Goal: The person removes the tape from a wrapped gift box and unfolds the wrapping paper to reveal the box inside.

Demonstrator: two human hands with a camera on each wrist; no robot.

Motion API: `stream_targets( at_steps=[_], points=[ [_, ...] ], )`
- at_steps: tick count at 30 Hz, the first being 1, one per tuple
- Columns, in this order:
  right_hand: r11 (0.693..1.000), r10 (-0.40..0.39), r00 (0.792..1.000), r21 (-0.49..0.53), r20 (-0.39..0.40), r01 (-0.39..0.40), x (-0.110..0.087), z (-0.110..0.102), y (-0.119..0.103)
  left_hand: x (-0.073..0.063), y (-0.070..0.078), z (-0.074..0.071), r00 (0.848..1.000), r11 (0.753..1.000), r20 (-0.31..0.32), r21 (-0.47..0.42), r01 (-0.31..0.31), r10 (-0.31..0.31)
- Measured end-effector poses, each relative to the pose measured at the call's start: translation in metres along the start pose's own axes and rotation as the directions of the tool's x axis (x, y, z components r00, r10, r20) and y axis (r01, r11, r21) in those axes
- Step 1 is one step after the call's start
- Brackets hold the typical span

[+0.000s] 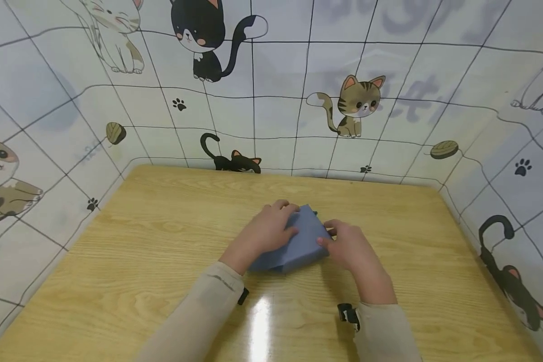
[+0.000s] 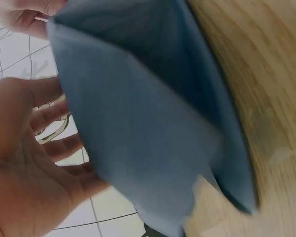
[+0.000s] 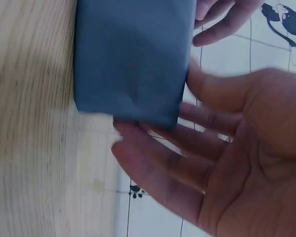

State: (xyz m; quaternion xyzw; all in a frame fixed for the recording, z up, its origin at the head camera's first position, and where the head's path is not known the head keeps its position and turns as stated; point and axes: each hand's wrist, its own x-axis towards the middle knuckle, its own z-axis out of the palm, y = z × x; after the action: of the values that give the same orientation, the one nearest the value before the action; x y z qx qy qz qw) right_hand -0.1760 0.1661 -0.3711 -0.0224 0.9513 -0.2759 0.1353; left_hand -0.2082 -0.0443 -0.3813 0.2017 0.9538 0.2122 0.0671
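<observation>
A box-shaped package wrapped in blue-grey paper (image 1: 305, 241) lies tilted on the table between both hands. My left hand (image 1: 268, 230) rests on its top face with the fingers spread. In the left wrist view, the paper's loose end (image 2: 133, 118) stands out in a folded flap with a dark hollow beside it. At the right end, my right hand (image 1: 346, 245) grips the package, thumb on the upper edge and fingers round the far corner. The right wrist view shows a flat, neat end of the package (image 3: 130, 59). Whatever the paper covers is hidden.
The light wood-grain table (image 1: 163, 216) extends around the package. A wall covering (image 1: 280, 115) with cat drawings and grid lines encloses its back and sides. Dark straps or camera parts (image 1: 348, 315) show at the cuffs.
</observation>
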Motion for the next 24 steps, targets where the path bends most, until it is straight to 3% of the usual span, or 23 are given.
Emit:
stream_targets(
  at_steps=[4,7,11,15,18,24],
  points=[
    [0.996,0.082,0.994,-0.034,-0.073,-0.085,0.006,-0.006,0.010,0.001,0.004,0.002,1.000,0.997,-0.003,-0.079,-0.025,0.025],
    [0.996,0.074,0.993,-0.050,-0.090,-0.079,0.009,-0.007,0.014,-0.008,0.011,0.002,1.000,0.998,-0.009,-0.070,0.004,-0.005],
    [0.996,-0.058,0.998,-0.069,0.016,0.059,0.005,-0.003,0.014,-0.025,0.021,0.003,0.998,0.998,0.018,0.034,0.052,-0.053],
    [0.983,-0.174,0.971,-0.026,0.165,0.181,-0.007,-0.001,0.011,-0.043,0.025,0.002,0.995,0.982,0.041,0.165,0.086,-0.094],
    [0.979,-0.201,0.954,0.014,0.220,0.203,-0.017,0.000,0.007,-0.055,0.024,0.000,0.991,0.971,0.054,0.216,0.104,-0.119],
    [0.979,-0.199,0.948,0.008,0.249,0.204,-0.027,0.004,0.000,-0.068,0.022,-0.007,0.988,0.973,0.099,0.208,0.098,-0.121]
  ],
)
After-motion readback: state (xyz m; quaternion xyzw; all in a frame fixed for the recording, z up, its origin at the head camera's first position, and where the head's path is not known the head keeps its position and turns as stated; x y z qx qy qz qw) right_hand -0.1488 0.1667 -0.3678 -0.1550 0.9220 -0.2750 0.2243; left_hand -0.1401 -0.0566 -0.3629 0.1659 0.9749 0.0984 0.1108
